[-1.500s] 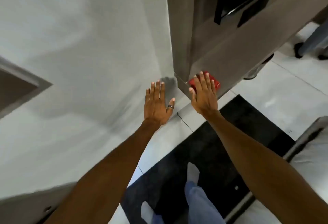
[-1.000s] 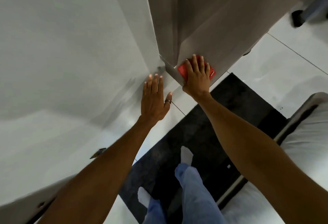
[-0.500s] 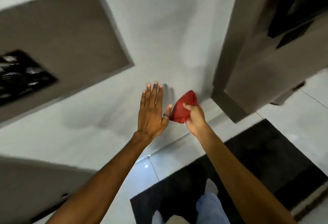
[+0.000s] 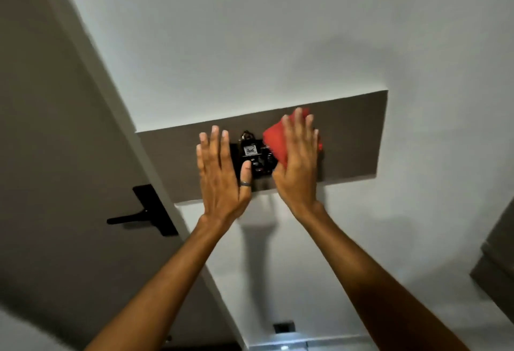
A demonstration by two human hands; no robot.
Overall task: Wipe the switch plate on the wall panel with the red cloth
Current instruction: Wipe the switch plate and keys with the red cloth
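Pressing the cloth flat with my right hand, I hold it against the panel, the brown strip set into the white wall. The fingers of this hand lie straight and close together, spread over the cloth rather than gripping it; only palm pressure keeps it in place. The plate, a dark cluster of switches, sits on the panel just left of the cloth, and the cloth's lower left edge seems to overlap its right side. How much of the plate lies under the cloth I cannot tell.

My left hand is empty, fingers extended and slightly apart, raised in front of the panel on the plate's left side, its ringed thumb over the plate's lower left corner. Whether it touches the surface I cannot tell.

Risks, as I judge them:
- Most of the cloth appears to lie right of the plate, so a stroke from here may clean bare panel and miss the switches.
- With no grip on it, the cloth may slip and drop if pressure eases.
- Firm pressure across the plate may flip a switch.
- Something small hanging at the plate's top edge could snag the cloth.
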